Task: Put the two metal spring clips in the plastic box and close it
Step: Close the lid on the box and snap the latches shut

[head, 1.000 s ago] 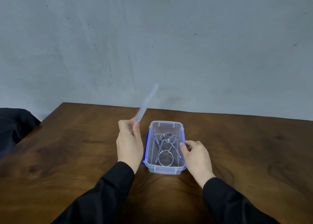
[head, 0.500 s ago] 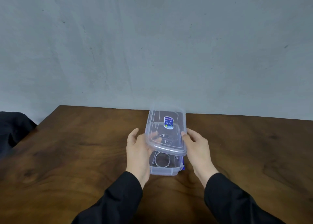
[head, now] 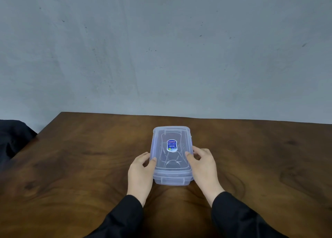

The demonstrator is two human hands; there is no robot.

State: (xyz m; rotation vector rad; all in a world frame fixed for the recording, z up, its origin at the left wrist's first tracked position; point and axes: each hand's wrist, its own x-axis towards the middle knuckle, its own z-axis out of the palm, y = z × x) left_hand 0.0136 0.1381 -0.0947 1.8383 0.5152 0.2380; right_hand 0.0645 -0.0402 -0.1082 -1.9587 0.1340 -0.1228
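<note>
The plastic box [head: 172, 180] sits mid-table [head: 71, 166], its lid [head: 171, 158] (blue sticker on top) resting flat, the left hand [head: 141, 173] and right hand [head: 203, 167] loosely spread, flanking it, thumbs on the lid, the clips inside only dimly visible.

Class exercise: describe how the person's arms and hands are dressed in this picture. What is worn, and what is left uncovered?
Both arms wear long black sleeves ending at the wrists. The left hand and right hand are bare: no gloves, and no rings or watch are visible. The sleeves look plain, without visible markings.
</note>
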